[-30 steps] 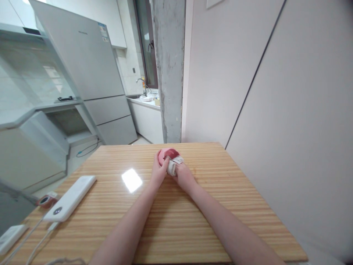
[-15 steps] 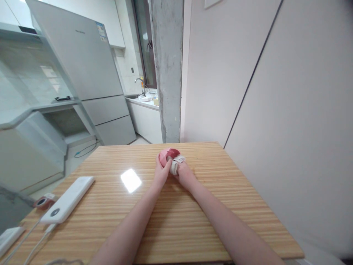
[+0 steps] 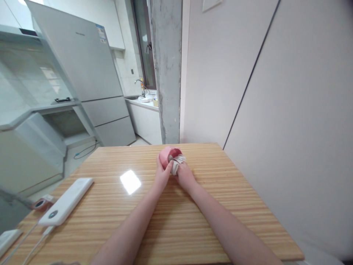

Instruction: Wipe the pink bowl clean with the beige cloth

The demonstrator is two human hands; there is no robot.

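Observation:
Both my hands meet near the far middle of the wooden table (image 3: 171, 224). My left hand (image 3: 162, 173) is closed around a small pink pouch (image 3: 166, 156) with a darker red inside. My right hand (image 3: 184, 176) is closed on a folded bundle of white paper or banknotes (image 3: 176, 164) that sits at the pouch's opening. The bundle is partly hidden by my fingers, so I cannot tell how far into the pouch it reaches.
A white power bank (image 3: 66, 201) with cables lies at the table's left edge, beside a small red-brown object (image 3: 40, 203). A wall (image 3: 289, 110) borders the table on the right. A grey pillar (image 3: 167, 70), a fridge (image 3: 82, 73) and a kitchen counter (image 3: 145, 105) stand behind.
My hands have stayed together at the pouch, with only small finger shifts; the pouch's pink flap now covers more of the red inside. The camera has shifted slightly.

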